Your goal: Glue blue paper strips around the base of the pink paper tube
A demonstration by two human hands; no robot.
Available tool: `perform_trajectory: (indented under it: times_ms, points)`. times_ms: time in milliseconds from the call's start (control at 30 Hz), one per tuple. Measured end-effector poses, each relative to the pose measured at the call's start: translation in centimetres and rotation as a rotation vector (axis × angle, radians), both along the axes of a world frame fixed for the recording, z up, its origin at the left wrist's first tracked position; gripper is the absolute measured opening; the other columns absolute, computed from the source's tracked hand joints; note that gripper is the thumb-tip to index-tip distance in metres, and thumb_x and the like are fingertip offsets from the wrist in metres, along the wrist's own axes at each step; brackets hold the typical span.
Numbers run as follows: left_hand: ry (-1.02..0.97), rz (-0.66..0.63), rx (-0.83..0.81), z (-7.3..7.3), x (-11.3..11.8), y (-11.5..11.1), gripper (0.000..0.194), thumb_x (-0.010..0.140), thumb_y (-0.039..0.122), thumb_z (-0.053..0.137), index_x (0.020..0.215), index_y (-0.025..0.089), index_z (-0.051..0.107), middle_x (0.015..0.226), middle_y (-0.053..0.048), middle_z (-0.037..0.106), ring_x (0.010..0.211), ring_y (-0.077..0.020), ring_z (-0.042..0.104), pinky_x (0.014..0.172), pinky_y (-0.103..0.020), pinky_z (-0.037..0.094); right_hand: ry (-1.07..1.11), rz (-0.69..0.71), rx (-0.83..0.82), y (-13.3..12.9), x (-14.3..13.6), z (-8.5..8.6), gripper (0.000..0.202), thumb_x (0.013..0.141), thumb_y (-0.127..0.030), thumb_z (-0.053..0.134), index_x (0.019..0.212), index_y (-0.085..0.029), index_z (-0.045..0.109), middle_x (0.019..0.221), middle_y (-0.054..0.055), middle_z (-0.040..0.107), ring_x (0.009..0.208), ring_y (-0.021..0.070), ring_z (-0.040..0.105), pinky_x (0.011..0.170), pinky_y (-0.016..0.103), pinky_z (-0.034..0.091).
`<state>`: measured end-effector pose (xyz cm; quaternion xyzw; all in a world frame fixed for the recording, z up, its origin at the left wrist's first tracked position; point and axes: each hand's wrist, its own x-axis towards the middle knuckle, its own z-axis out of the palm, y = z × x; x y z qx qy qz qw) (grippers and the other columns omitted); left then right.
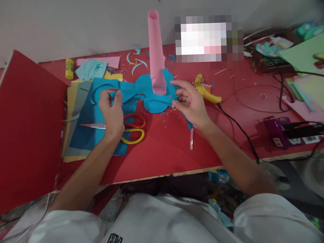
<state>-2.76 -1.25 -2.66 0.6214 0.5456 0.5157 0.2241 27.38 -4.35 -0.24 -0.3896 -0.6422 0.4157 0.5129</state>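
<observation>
Head view: pink paper tube (pixel 156 47) stood on blue cut-out paper (pixel 153 106), mid-table between the hands; its top end is open, inside too dark to read. Left hand (pixel 112 112) is held over the blue paper's left part, fingers curled, thumb close to index fingertip; whether anything is pinched cannot be told. Right hand (pixel 190 102) is held at the cut-out's right edge, fingers loosely spread, thumb apart, nothing seen gripped.

Dark tray (pixel 261 60) at upper right: pale green pieces (pixel 268 49) and white scraps are held in it, other contents unclear. Green sheet (pixel 305 54) is laid partly over its right side. Purple box (pixel 276 131) at right: black plug and cord are seen against its side. Yellow glue tube (pixel 69 69) is stood at back left, contents not visible.

Scissors (pixel 95 126) are laid on stacked sheets (pixel 85 140), partly covered by left hand. Yellow glue gun (pixel 210 95), corded, is laid right of the right hand; clear stick (pixel 191 140) is seen below that hand. All on red table (pixel 158 157).
</observation>
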Motion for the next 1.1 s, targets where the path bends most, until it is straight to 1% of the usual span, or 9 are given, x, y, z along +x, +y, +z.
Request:
perform_trajectory:
  times_ms: [33,133,333,467,600,633,767,933,1100]
  points:
    - [-0.08,0.099,0.007,0.3,0.2,0.0,0.044,0.104,0.066,0.062,0.1,0.022,0.057,0.097,0.0,0.058,0.086,-0.0119,0.054,0.072,-0.031,0.048,0.014,0.003,0.006,0.0,0.0,0.0,0.053,0.095,-0.052,0.079,0.142,-0.036,0.062,0.112,0.002,0.069,0.076,0.0151,0.066,0.072,0.034,0.06]
    - [-0.191,0.209,0.005,1.1,0.8,-0.1,0.042,0.1,0.062,0.07,0.092,0.023,0.057,0.092,0.001,0.058,0.082,-0.0121,0.057,0.068,-0.031,0.048,-0.01,-0.021,0.012,-0.2,-0.2,0.4,0.049,0.097,-0.059,0.074,0.139,-0.036,0.066,0.122,0.004,0.069,0.077,0.0164,0.068,0.075,0.038,0.064]
    - [-0.118,0.149,-0.002,1.1,1.0,0.0,0.052,0.1,0.072,0.062,0.089,0.022,0.054,0.079,0.003,0.055,0.076,-0.0118,0.056,0.069,-0.033,0.048,0.006,-0.031,0.013,-0.8,-0.4,1.4,0.036,0.099,-0.062,0.07,0.101,-0.027,0.079,0.097,0.005,0.077,0.093,0.0228,0.075,0.085,0.04,0.065]
    - [0.0,0.131,0.022,2.1,1.8,-1.0,0.057,0.101,0.076,0.058,0.091,0.02,0.051,0.083,0.003,0.05,0.083,-0.0101,0.054,0.072,-0.034,0.042,0.042,-0.034,0.005,-1.0,-0.4,1.4,0.035,0.1,-0.06,0.07,0.102,-0.027,0.081,0.098,0.005,0.08,0.094,0.0231,0.075,0.082,0.039,0.064]
    - [-0.026,0.145,0.283,4.2,3.6,-2.9,0.047,0.104,0.068,0.061,0.099,0.023,0.051,0.097,0.001,0.049,0.09,-0.0119,0.055,0.08,-0.039,0.045,0.046,-0.041,-0.038,-0.8,-0.3,0.9,0.037,0.097,-0.062,0.073,0.115,-0.03,0.079,0.109,0.006,0.08,0.084,0.0212,0.072,0.068,0.037,0.063]
    - [-0.044,0.088,0.294,4.5,4.1,-3.3,0.043,0.104,0.066,0.064,0.1,0.024,0.053,0.097,0.001,0.051,0.088,-0.0121,0.056,0.08,-0.04,0.047,0.055,-0.032,-0.045,-0.7,-0.4,0.8,0.039,0.096,-0.063,0.073,0.118,-0.031,0.078,0.113,0.005,0.08,0.082,0.0204,0.071,0.067,0.036,0.064]
    - [-0.086,-0.266,0.009,4.3,5.3,-4.0,0.043,0.109,0.069,0.047,0.114,0.029,0.062,0.076,0.002,0.056,0.061,-0.0135,0.052,0.06,-0.036,0.044,0.131,0.045,-0.063,-0.7,-0.8,0.5,0.045,0.096,-0.065,0.073,0.125,-0.03,0.075,0.124,0.006,0.078,0.084,0.0188,0.072,0.073,0.037,0.067]
    - [-0.038,-0.478,-0.091,3.0,5.4,-3.9,0.046,0.109,0.059,0.052,0.145,0.03,0.056,0.124,-0.008,0.073,0.071,-0.0122,0.062,0.064,-0.03,0.052,0.182,0.115,-0.086,-1.2,-1.3,0.6,0.051,0.095,-0.065,0.073,0.135,-0.033,0.071,0.139,0.005,0.074,0.119,0.0266,0.072,0.091,0.042,0.068]
    - [0.044,-0.647,-0.102,2.4,5.0,-4.0,0.057,0.111,0.041,0.054,0.165,0.031,0.04,0.136,-0.012,0.072,0.073,-0.011,0.066,0.067,-0.025,0.056,0.225,0.165,-0.161,-1.5,-1.5,0.7,0.057,0.095,-0.065,0.072,0.146,-0.039,0.063,0.157,0.0,0.063,0.128,0.0305,0.069,0.103,0.054,0.065]
